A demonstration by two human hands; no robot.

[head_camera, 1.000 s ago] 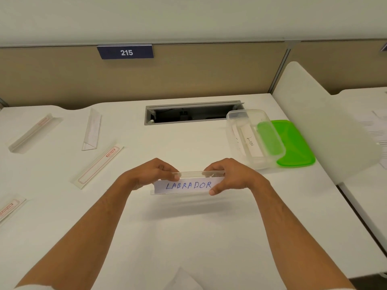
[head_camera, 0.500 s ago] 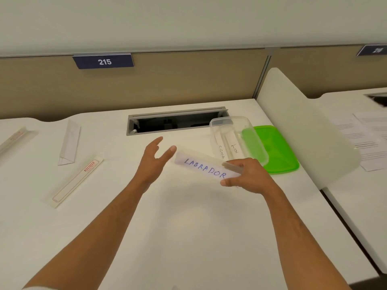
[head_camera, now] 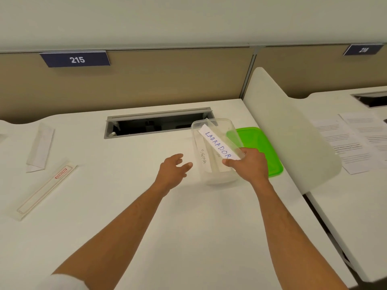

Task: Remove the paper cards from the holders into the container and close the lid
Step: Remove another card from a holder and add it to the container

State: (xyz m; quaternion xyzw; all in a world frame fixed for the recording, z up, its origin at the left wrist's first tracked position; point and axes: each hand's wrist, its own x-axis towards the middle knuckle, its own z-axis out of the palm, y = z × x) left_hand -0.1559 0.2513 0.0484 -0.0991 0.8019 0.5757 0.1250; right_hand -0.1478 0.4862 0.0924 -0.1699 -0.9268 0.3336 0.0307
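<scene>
While my right hand (head_camera: 249, 164) is pinching the LABRADOR card (head_camera: 217, 145) over the container (head_camera: 215, 176), left hand (head_camera: 173, 170) is hanging loose; lid (head_camera: 263, 147) beyond is waiting, holders (head_camera: 45, 190) probably too.

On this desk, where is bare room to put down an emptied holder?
Bare desk lies near you, between the forearms, and between the left hand and the labelled holder. It is crowded around the container, where the right hand grips the LABRADOR card beside the green lid.
</scene>
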